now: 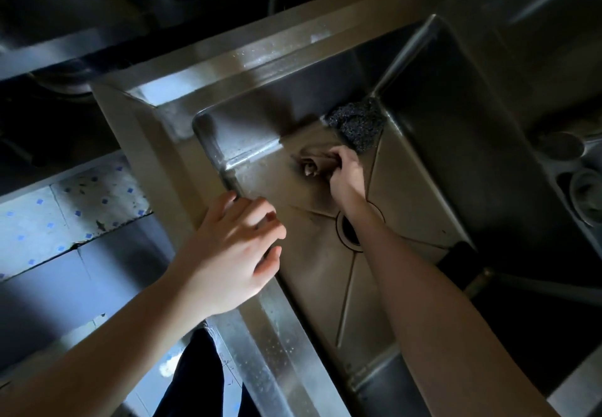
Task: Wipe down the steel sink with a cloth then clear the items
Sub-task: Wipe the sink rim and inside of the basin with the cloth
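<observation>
Right hand at the scouring pad, left hand braced on the rim

The right hand [346,169] is curled on the basin floor of the brushed steel sink [312,273], just short of the dark, coarse scouring pad [356,125] lying immediately beyond its fingers; whether it pinches anything I cannot tell. The left hand [233,250] rests loosely spread on the near rim, well apart from the pad.

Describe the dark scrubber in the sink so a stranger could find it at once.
Start at the steel sink and look into its basin, past the round drain to the far corner. There the right hand is closed on a rough pad, the scrubber, held against the wall. It is the only black, speckled, coarse thing there; everything around it is smooth grey metal.
</observation>
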`<action>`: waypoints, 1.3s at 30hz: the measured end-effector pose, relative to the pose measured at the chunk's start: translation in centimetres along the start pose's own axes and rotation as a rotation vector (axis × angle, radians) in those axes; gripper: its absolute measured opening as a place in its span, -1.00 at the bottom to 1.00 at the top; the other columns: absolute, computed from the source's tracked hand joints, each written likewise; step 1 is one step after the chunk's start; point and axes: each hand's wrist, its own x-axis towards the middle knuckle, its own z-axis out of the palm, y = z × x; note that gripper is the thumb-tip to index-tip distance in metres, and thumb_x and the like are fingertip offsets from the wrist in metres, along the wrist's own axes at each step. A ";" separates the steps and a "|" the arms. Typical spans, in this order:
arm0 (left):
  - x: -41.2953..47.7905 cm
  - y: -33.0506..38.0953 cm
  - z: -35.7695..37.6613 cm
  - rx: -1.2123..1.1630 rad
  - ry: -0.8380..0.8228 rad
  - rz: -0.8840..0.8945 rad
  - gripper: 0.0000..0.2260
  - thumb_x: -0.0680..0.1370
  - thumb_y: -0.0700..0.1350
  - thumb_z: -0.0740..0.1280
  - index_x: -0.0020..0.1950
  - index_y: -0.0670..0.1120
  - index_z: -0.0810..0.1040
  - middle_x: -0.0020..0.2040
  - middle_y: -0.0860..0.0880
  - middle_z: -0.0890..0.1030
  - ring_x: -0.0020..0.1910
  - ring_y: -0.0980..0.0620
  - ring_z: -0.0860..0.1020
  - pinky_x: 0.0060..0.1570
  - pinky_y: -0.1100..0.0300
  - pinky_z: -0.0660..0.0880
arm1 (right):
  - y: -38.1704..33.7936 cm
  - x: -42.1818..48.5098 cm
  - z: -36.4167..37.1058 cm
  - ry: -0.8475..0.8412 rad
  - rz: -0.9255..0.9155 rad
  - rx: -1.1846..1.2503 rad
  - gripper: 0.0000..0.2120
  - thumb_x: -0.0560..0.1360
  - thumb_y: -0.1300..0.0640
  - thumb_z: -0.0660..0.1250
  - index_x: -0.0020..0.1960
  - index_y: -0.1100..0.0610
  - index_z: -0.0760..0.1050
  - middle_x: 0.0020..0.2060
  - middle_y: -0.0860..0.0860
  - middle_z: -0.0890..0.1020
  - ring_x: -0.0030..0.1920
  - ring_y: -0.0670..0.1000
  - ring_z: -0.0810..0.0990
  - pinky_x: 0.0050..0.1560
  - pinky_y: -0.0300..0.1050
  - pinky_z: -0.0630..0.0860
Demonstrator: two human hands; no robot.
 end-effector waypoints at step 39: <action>0.0 -0.2 0.2 -0.016 -0.046 -0.009 -0.88 0.45 -0.04 0.26 -0.16 -0.06 0.55 -0.09 -0.04 0.50 -0.18 -0.08 0.50 0.11 0.02 0.38 | 5.4 -0.4 -8.0 -0.048 0.301 -0.247 -0.57 0.49 0.35 0.18 0.26 -0.01 0.39 0.08 0.12 0.60 0.01 0.14 0.56 -0.14 -0.06 0.44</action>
